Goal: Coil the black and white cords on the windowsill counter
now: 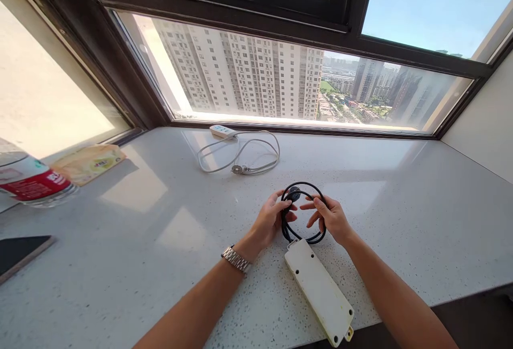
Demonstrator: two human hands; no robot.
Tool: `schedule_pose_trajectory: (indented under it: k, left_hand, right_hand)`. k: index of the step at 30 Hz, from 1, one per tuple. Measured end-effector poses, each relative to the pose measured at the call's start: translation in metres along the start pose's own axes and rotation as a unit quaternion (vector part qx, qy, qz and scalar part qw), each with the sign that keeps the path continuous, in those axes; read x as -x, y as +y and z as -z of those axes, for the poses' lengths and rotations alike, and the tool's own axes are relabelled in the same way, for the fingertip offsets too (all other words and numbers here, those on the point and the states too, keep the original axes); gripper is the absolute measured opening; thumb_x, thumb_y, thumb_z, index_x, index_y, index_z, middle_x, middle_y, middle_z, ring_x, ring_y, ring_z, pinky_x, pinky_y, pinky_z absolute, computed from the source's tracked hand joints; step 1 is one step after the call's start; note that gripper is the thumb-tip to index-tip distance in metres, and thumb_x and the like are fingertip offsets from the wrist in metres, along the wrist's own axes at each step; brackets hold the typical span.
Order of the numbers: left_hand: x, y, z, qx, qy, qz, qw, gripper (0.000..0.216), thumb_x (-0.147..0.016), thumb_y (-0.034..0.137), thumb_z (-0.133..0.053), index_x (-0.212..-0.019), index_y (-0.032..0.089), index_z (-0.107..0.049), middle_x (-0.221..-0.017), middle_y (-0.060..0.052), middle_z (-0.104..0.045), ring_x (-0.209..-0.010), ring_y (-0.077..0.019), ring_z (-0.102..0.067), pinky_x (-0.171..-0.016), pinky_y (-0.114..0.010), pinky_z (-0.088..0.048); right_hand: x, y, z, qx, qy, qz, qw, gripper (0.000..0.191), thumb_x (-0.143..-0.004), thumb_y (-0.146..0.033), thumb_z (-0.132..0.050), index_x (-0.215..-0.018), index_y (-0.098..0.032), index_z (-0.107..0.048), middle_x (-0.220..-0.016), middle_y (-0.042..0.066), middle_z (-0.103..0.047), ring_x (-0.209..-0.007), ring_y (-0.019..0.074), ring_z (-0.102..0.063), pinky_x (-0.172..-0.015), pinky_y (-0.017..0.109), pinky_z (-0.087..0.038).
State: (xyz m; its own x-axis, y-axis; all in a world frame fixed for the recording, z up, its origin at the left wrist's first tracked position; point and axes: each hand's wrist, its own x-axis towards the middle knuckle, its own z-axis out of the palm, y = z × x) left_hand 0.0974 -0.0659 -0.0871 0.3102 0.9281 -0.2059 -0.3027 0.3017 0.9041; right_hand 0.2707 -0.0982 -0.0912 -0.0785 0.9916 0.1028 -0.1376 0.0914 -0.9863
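A black power cord is wound into a loose coil between my hands. Its plug shows at the upper left of the coil. My left hand, with a metal watch on the wrist, grips the coil's left side close to the plug. On the right side, my right hand pinches the cord between thumb and fingers, the other fingers curled inside the loop. The cord runs to a white power strip lying underside up near the counter's front edge, screw holes showing.
Toward the window lies a smaller white power strip with its grey cord loosely looped. At left are a bottle with a red label, a tissue pack and a dark flat device. The speckled counter ends at front right.
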Motion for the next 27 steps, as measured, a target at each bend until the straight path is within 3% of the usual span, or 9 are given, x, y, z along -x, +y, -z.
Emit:
schedule_pose_trajectory:
  k: [4, 8, 11, 14, 17, 19, 23, 25, 27]
  left_hand:
    - [0.005, 0.004, -0.008, 0.131, -0.038, 0.009, 0.991, 0.035, -0.072, 0.039, -0.065, -0.097, 0.019, -0.051, -0.072, 0.002, -0.056, -0.052, -0.0093, -0.052, -0.053, -0.025, -0.049]
    - [0.004, 0.002, -0.015, 0.165, 0.016, -0.022, 0.986, 0.032, -0.074, 0.040, -0.066, -0.086, 0.021, -0.044, -0.068, 0.005, -0.046, -0.045, -0.0041, -0.039, -0.040, -0.016, -0.032]
    - [0.001, 0.001, -0.014, 0.151, 0.050, -0.058, 0.986, 0.035, -0.070, 0.038, -0.069, -0.086, 0.021, -0.043, -0.069, 0.006, -0.043, -0.044, -0.0029, -0.035, -0.038, -0.014, -0.024]
    - [-0.004, 0.000, -0.008, 0.128, 0.092, -0.084, 0.984, 0.038, -0.065, 0.038, -0.070, -0.084, 0.021, -0.042, -0.068, 0.007, -0.041, -0.046, -0.0034, -0.035, -0.039, -0.015, -0.024]
    - [-0.011, -0.001, 0.001, 0.047, 0.176, -0.096, 0.979, 0.042, -0.062, 0.042, -0.071, -0.087, 0.020, -0.044, -0.067, 0.006, -0.043, -0.052, -0.0070, -0.042, -0.046, -0.019, -0.035]
    - [-0.017, -0.002, 0.009, -0.042, 0.218, -0.119, 0.968, 0.047, -0.061, 0.046, -0.070, -0.093, 0.019, -0.047, -0.071, 0.004, -0.048, -0.061, -0.0100, -0.048, -0.055, -0.023, -0.041]
    - [-0.027, -0.001, 0.026, -0.240, 0.247, -0.153, 0.926, 0.048, -0.064, 0.051, -0.066, -0.094, 0.018, -0.049, -0.077, 0.000, -0.055, -0.071, -0.0156, -0.054, -0.067, -0.029, -0.042]
    - [-0.030, 0.002, 0.034, -0.357, 0.247, -0.120, 0.893, 0.044, -0.068, 0.053, -0.063, -0.092, 0.018, -0.050, -0.078, -0.003, -0.058, -0.075, -0.0206, -0.057, -0.072, -0.034, -0.043]
    - [-0.030, 0.005, 0.039, -0.471, 0.238, -0.083, 0.846, 0.040, -0.073, 0.054, -0.059, -0.091, 0.019, -0.054, -0.081, -0.006, -0.062, -0.085, -0.0271, -0.059, -0.080, -0.041, -0.042]
  right_hand:
    - [0.000, 0.000, 0.000, 0.001, 0.005, -0.021, 1.000, 0.055, -0.075, -0.064, -0.059, -0.099, -0.014, -0.063, -0.061, 0.001, -0.066, -0.035, 0.0081, -0.051, -0.031, 0.018, -0.034]
    - [-0.003, 0.006, 0.002, 0.008, 0.006, -0.038, 0.999, 0.053, -0.077, -0.064, -0.056, -0.095, -0.014, -0.063, -0.048, -0.005, -0.053, -0.036, 0.0083, -0.049, -0.036, 0.019, -0.039]
    - [-0.004, 0.011, 0.004, 0.048, 0.008, -0.052, 0.997, 0.057, -0.078, -0.065, -0.055, -0.106, -0.015, -0.060, -0.071, 0.002, -0.063, -0.053, 0.0121, -0.060, -0.045, 0.022, -0.046]
    - [0.000, 0.008, 0.006, 0.143, -0.011, -0.048, 0.989, 0.070, -0.079, -0.064, -0.055, -0.133, -0.021, -0.045, -0.120, 0.015, -0.059, -0.092, 0.0221, -0.065, -0.069, 0.032, -0.054]
    - [0.008, -0.002, 0.002, 0.285, -0.030, 0.003, 0.958, 0.087, -0.078, -0.063, -0.058, -0.148, -0.023, -0.024, -0.151, 0.016, -0.027, -0.135, 0.0323, -0.033, -0.102, 0.048, -0.039]
    - [0.014, -0.009, -0.003, 0.364, -0.059, 0.053, 0.928, 0.091, -0.077, -0.064, -0.058, -0.150, -0.023, -0.022, -0.156, 0.012, -0.015, -0.142, 0.0329, -0.012, -0.110, 0.053, -0.024]
    - [0.024, -0.016, -0.011, 0.449, -0.233, 0.112, 0.856, 0.085, -0.073, -0.065, -0.063, -0.144, -0.027, -0.037, -0.156, 0.009, -0.021, -0.143, 0.0337, -0.009, -0.114, 0.056, -0.003]
    - [0.027, -0.017, -0.012, 0.464, -0.303, 0.092, 0.827, 0.094, -0.066, -0.066, -0.069, -0.145, -0.029, -0.035, -0.155, 0.010, -0.023, -0.143, 0.0359, -0.010, -0.112, 0.059, 0.003]
    - [0.029, -0.018, -0.011, 0.462, -0.329, 0.057, 0.822, 0.104, -0.060, -0.064, -0.074, -0.148, -0.030, -0.029, -0.154, 0.011, -0.025, -0.142, 0.0364, -0.013, -0.112, 0.058, 0.001]
